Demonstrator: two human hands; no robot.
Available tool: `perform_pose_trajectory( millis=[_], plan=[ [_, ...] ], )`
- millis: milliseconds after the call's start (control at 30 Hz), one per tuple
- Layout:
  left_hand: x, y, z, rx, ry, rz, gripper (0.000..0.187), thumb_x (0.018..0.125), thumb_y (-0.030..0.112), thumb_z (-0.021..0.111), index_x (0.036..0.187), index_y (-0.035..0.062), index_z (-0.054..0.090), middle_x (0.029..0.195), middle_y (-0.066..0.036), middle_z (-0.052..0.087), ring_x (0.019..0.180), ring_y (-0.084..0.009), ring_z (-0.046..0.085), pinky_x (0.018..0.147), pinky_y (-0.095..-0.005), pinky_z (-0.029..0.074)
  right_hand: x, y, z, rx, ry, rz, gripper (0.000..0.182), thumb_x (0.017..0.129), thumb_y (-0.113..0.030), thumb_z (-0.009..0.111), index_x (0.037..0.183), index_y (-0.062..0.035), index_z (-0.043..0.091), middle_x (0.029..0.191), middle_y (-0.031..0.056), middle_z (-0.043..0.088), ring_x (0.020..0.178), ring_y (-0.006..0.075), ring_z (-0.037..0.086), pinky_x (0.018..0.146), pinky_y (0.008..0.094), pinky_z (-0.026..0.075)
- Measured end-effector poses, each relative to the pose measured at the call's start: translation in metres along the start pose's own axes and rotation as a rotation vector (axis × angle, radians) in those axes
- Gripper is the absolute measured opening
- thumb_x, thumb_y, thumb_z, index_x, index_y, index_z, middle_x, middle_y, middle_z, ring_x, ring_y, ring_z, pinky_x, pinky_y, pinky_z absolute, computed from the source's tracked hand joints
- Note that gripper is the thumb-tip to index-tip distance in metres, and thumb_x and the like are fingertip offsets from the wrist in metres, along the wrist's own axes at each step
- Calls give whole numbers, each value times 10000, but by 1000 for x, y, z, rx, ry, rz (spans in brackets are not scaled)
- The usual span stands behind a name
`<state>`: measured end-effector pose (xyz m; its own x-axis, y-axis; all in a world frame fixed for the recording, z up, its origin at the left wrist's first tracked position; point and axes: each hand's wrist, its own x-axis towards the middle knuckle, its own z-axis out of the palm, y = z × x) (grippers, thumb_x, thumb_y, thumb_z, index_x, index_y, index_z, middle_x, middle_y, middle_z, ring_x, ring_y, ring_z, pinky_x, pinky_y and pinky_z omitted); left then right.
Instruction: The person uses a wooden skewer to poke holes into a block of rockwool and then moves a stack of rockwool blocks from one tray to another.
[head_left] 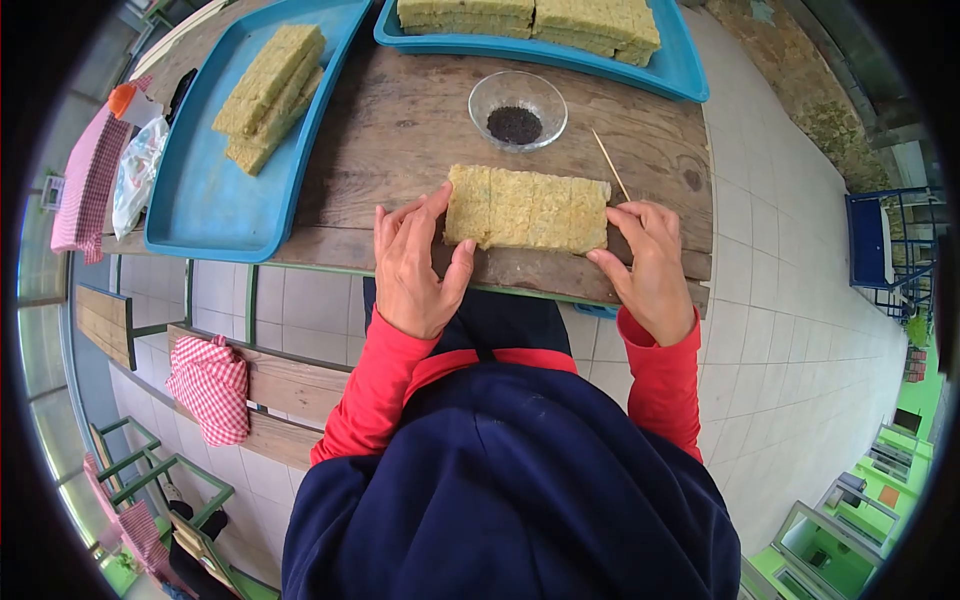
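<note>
A yellowish, rough-textured slab [528, 208] with faint crosswise lines lies flat on the wooden table [390, 150] near its front edge. My left hand [415, 262] touches the slab's left end, thumb and fingers apart around the corner. At the right end, the thumb and fingertips of my right hand [648, 262] rest against the slab's edge, on both sides of its corner. Just behind the slab stands a clear glass bowl [518, 88] with small black grains in it. A thin wooden stick [611, 165] lies to the right of the bowl, close to my right fingers.
A blue tray [215, 205] with stacked slabs [268, 95] is at the left. Another blue tray [690, 60] holds more slabs [590, 25] at the back. A plastic bag [138, 175] lies at the far left, and a bench [300, 388] stands below the table.
</note>
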<state>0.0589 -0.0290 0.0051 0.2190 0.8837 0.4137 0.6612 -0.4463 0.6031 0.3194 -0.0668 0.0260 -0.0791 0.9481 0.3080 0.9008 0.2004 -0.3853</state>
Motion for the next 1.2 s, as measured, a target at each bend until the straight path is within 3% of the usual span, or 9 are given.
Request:
perform_pose_trajectory(
  millis=[233,333,433,500,600,667,900,1133,1200],
  plan=[
    [9,-8,-11,-43,3,3,522,824,185,665,1315,64,533,1090,-103,662,1096,-320,573,1090,-551,282,16,-1,-24,-28,-83,-70,482,699,-153,784,1134,-21,623,1099,125,576,1092,331,490,928,428,399],
    [15,-21,-18,-43,139,24,424,840,198,655,1234,53,593,1049,-112,674,1049,-327,595,1072,-532,319,44,-17,-48,-84,-50,-17,455,711,-144,772,1127,-30,626,1064,112,586,1042,318,522,873,421,416],
    [25,-30,-17,-51,247,136,225,837,176,647,1021,56,693,998,-97,685,1014,-324,607,1039,-496,372,76,-32,-51,-66,-37,-67,296,763,-149,736,1032,-75,636,910,91,626,875,290,595,739,415,465],
    [24,-33,-11,-56,256,131,212,826,154,645,1010,64,696,994,-87,685,1016,-320,606,1039,-493,374,100,-34,-41,-47,-81,-49,243,778,-155,727,996,-93,638,862,88,641,825,285,618,701,411,482],
    [23,-35,-6,-22,256,115,205,799,113,641,993,84,702,992,-68,685,1025,-311,603,1038,-492,379,137,-29,-14,-130,-67,-244,130,826,-132,673,934,-64,647,817,128,667,758,316,644,678,411,498],
    [23,-35,-5,19,255,107,212,784,94,640,986,95,704,993,-60,685,1032,-306,600,1039,-494,381,157,-30,0,-204,-211,-236,82,831,-139,663,875,-70,661,805,139,676,789,331,649,676,424,505],
    [23,-36,-2,69,263,112,224,747,68,646,951,127,718,971,-39,676,1042,-298,594,1039,-500,388,181,-29,38,-333,-372,-246,88,799,-145,678,775,-61,674,738,153,670,736,348,656,634,440,512],
    [23,-40,0,57,253,142,223,683,46,627,865,137,718,965,-19,677,1028,-293,597,1013,-509,415,171,-40,27,-386,-333,-229,59,769,-124,688,746,-71,678,730,159,660,735,347,654,630,432,512],
    [23,-41,-1,61,243,158,223,662,48,620,842,140,715,961,-15,678,1027,-290,597,1008,-509,421,159,-40,16,-259,-129,-344,44,780,-116,685,776,-74,675,751,128,641,741,327,632,650,406,496]
  ],
)
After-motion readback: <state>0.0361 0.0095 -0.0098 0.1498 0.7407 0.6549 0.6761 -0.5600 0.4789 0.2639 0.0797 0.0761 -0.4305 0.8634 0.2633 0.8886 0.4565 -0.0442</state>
